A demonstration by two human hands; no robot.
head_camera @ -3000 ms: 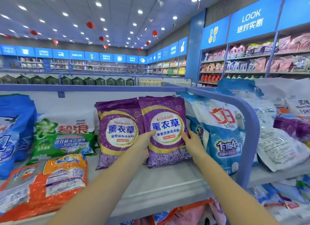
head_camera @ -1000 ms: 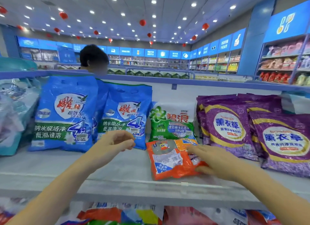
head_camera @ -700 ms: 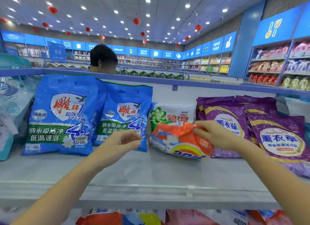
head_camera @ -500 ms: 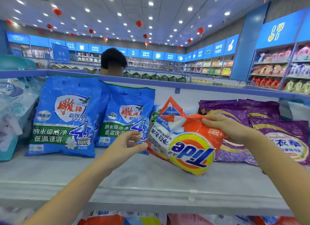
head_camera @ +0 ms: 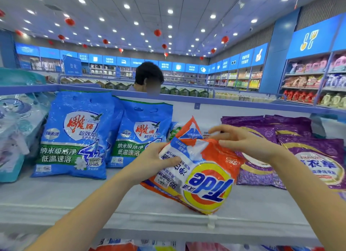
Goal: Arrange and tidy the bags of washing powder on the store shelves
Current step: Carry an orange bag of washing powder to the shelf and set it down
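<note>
An orange Tide washing powder bag hangs upside down just above the grey shelf, its logo facing me. My left hand grips its left edge. My right hand pinches its upper edge with the fingers partly spread. Behind the orange bag a green and white bag is mostly hidden. Two blue bags stand upright to the left. Several purple bags lean at the right.
A person's head shows behind the shelf's blue back rail. Pale blue bags fill the far left. More bags lie on the lower shelf. Wall shelves with bottles stand at the right.
The orange bag lay flat on the shelf; my right hand lifted and flipped it so its logo faces me upside down. My left hand then took hold of its left edge.
</note>
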